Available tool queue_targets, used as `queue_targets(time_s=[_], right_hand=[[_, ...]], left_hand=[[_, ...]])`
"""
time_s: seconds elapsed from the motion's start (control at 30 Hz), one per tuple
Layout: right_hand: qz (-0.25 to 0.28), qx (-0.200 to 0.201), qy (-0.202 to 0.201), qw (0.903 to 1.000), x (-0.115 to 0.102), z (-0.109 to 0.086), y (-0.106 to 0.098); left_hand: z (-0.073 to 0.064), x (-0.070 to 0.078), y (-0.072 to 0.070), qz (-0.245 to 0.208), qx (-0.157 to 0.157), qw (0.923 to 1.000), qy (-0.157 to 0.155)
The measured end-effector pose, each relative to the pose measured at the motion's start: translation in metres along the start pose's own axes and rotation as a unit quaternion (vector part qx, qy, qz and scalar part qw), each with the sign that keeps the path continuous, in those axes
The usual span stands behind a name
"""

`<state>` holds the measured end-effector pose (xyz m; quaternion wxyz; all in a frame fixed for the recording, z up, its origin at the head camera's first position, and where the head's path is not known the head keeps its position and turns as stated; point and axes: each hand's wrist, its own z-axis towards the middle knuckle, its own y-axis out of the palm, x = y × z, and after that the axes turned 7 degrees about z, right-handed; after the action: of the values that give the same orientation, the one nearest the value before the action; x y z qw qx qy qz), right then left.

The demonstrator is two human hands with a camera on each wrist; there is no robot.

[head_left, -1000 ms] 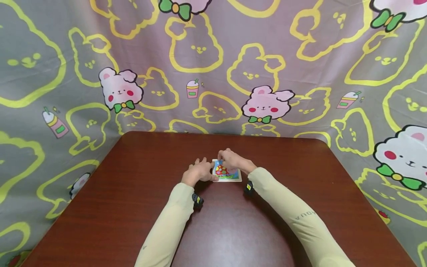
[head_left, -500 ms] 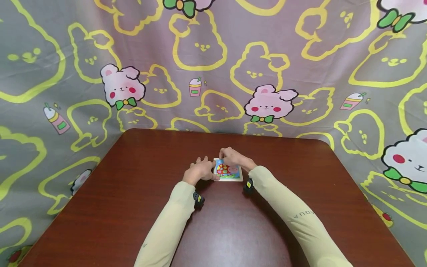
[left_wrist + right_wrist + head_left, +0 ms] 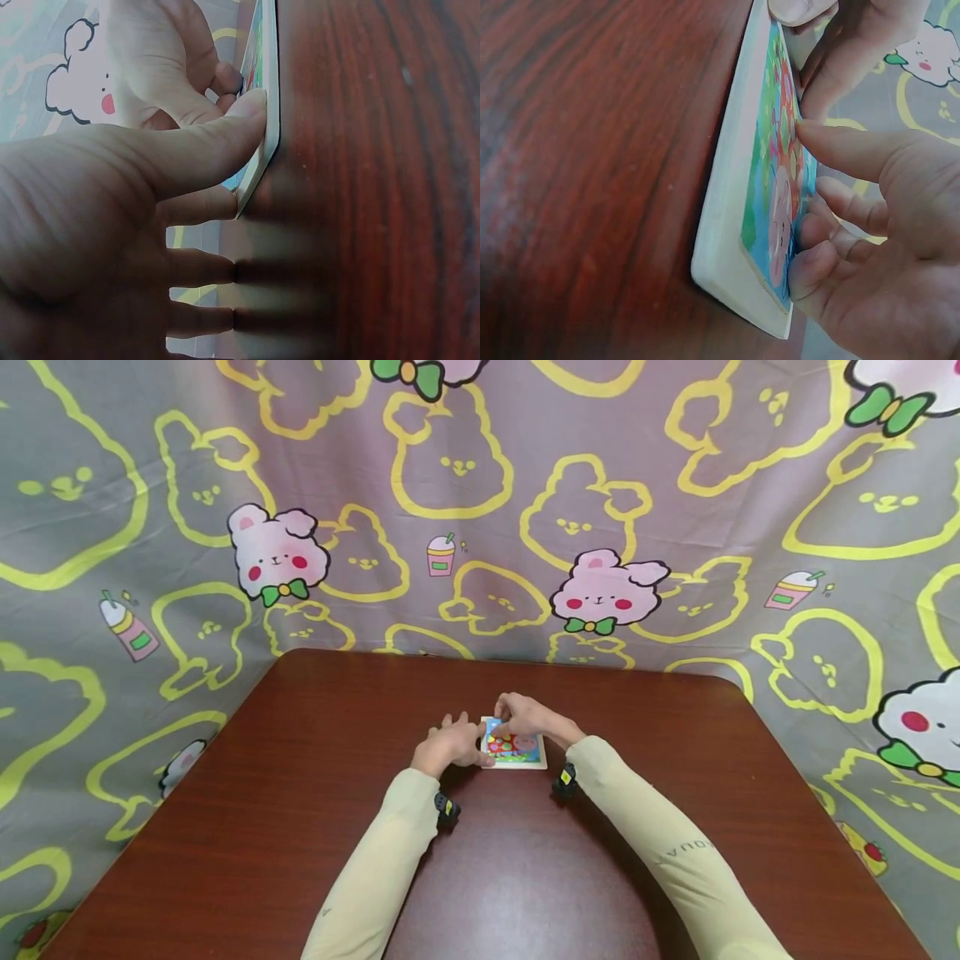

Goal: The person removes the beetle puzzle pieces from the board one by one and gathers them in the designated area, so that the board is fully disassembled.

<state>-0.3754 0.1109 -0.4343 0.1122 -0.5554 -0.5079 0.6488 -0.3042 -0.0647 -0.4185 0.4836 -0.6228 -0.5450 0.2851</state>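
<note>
A flat picture board point(image 3: 528, 765) with a pale frame lies on the table; its picture shows a red, spotted ladybug on blue and green. At its left side, my left hand point(image 3: 446, 747) steadies it. In the left wrist view, the left thumb point(image 3: 244, 112) rests on the pale rim, and the other fingers stretch straight down toward the table, one at the board's corner. My right hand point(image 3: 528, 717) is over the picture's back part. In the right wrist view, its straight thumb point(image 3: 832, 142) touches the picture, while the other fingers bend loosely by the far edge.
A brown wooden table point(image 3: 360, 710) spreads around the board. Behind it hangs a grey curtain point(image 3: 480, 527) printed with yellow outlines and white-pink bunnies. A small black wrist device point(image 3: 447, 810) sits at the left cuff and another black device point(image 3: 564, 779) at the right.
The right thumb has swung left over the picture, and the right wrist has shifted slightly right. My left hand stays at the board's left side. The head view has tilted a little.
</note>
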Motion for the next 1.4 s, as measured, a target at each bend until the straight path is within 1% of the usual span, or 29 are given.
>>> queue_targets(time_s=[0.17,0.27,0.4,0.5,0.63,0.73,0.97,1.07,1.17,1.3,1.4], right_hand=[[-0.01,-0.006,0.007,0.9999,-0.001,0.0,0.0],[-0.011,-0.01,0.005,0.9999,-0.003,0.001,-0.001],[-0.003,-0.031,-0.009,0.9995,-0.006,0.001,0.0],[-0.007,-0.037,-0.005,0.9993,-0.008,0.001,0.0],[-0.022,-0.025,0.012,0.9994,-0.009,0.0,0.0],[-0.023,-0.019,0.012,0.9995,-0.009,0.001,-0.001],[0.004,-0.012,0.009,0.9999,-0.006,0.003,-0.001],[0.014,-0.002,-0.002,0.9999,-0.006,0.002,-0.001],[0.021,0.015,-0.025,0.9994,-0.004,0.002,-0.002],[0.046,0.037,-0.052,0.9969,-0.004,-0.002,-0.005],[0.071,0.055,-0.054,0.9945,-0.005,-0.008,-0.009]], left_hand=[[0.0,0.0,-0.001,-0.007,-0.004,1.0,0.001],[0.002,0.0,-0.001,-0.005,-0.002,1.0,-0.002],[0.003,0.001,-0.001,-0.001,0.005,0.9999,-0.01],[0.004,0.002,0.0,-0.005,0.007,0.9999,-0.009],[0.005,0.002,0.001,-0.008,0.001,0.9999,-0.011],[0.005,0.002,0.0,-0.005,0.001,0.9999,-0.013],[0.005,0.003,-0.001,-0.009,-0.002,0.9999,-0.011],[0.005,0.003,-0.002,-0.002,0.0,0.9999,-0.011],[0.005,0.003,-0.003,0.002,0.002,0.9999,-0.01],[0.005,0.003,-0.002,-0.001,0.001,0.9999,-0.011],[0.005,0.004,-0.002,-0.003,0.001,1.0,-0.009]])
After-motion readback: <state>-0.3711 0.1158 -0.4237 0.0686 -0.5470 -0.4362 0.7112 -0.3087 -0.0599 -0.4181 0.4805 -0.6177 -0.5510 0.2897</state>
